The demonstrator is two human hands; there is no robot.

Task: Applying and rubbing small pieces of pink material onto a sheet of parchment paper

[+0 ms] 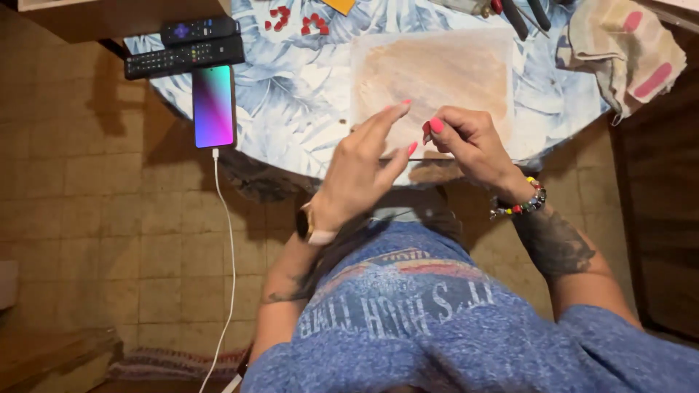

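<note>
My left hand (362, 169) and my right hand (468, 143) meet over the near edge of the round table (291, 138), which has a blue leaf-print cloth. Between their fingertips runs a thin straight wire (419, 158), pinched at each end by thumb and forefinger. Both hands have pink nails. The right wrist wears a beaded bracelet (526, 202), the left a watch (312, 227). Just beyond the hands lies a brown-stained work board (437, 73).
A phone (213, 106) with a lit screen lies at the table's left edge, its white cable (229, 276) hanging to the tiled floor. Two remotes (183, 54) lie behind it. Red small pieces (300, 22), pliers (520, 14) and a stained cloth (626, 47) sit farther back.
</note>
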